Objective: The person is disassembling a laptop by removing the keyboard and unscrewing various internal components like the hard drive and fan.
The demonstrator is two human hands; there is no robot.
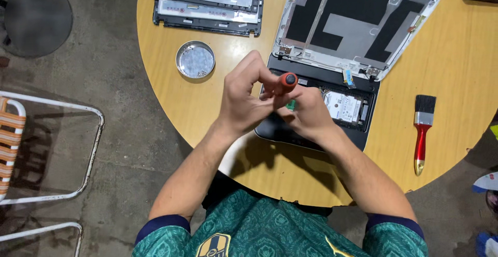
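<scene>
Both hands meet over the open laptop (316, 127) on the round table (456, 54). The right hand (306, 113) is closed around a screwdriver (288, 80), whose orange cap points up at the camera; the shaft and tip are hidden below the fingers. The left hand (244, 96) curls in beside it, fingertips touching the handle near the cap, steadying it rather than gripping anything of its own. The tool stands roughly upright over the laptop's base, just left of the exposed drive (342, 106).

The main risk, as I judge it, is the tip slipping out of a screw head (it cannot be seen, so its seating is unknown) and gouging the board or drive. A freed screw could also roll off the table instead of reaching the tin (195, 59), which sits well apart. The brush (423, 130) lies untouched to the right.
</scene>
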